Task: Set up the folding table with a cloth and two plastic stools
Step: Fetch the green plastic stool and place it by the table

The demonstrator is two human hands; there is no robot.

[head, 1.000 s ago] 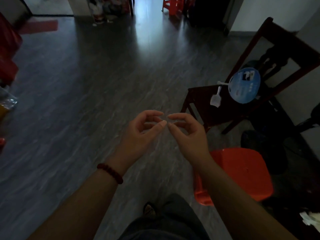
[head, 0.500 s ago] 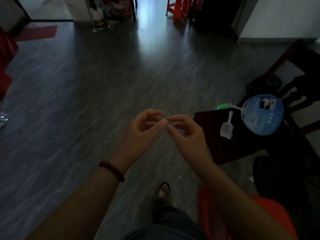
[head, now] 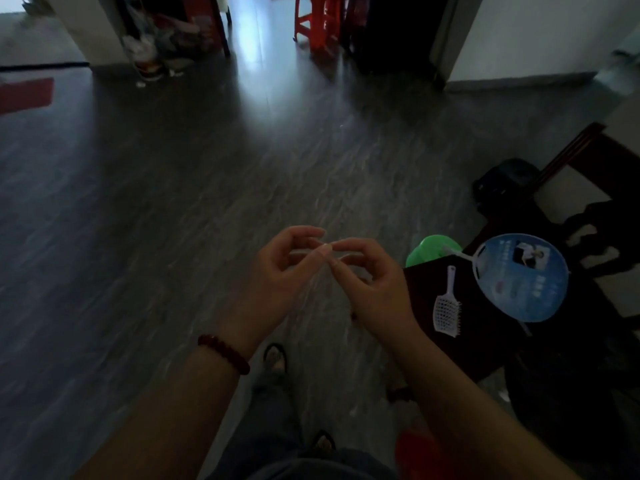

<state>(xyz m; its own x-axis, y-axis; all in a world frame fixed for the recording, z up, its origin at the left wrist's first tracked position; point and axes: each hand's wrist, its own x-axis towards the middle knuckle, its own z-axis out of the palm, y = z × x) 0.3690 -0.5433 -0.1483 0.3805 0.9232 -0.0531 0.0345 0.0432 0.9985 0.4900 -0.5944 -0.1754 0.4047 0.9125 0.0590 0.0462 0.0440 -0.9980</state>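
Observation:
My left hand (head: 277,275) and my right hand (head: 372,282) are raised in front of me over the dark floor, fingertips meeting. Their curled fingers pinch a thin, pale, see-through band (head: 325,249) stretched between them; what it is stays unclear. A red bead bracelet sits on my left wrist. Red plastic stools (head: 311,26) stand far back by the doorway. A corner of another red stool (head: 415,448) shows at the bottom, beside my right forearm. No folding table or cloth is in view.
A dark wooden chair (head: 485,334) stands at right, carrying a round blue fan (head: 523,278) and a white hairbrush (head: 448,306). A green object (head: 429,251) sits behind it, a black bag (head: 505,181) farther back. Bags and clutter (head: 156,53) lie by the far wall.
The view has moved forward and tilted: the chair and fan slid lower right and the near red stool dropped almost out of frame. My hands keep the same fingertip pinch.

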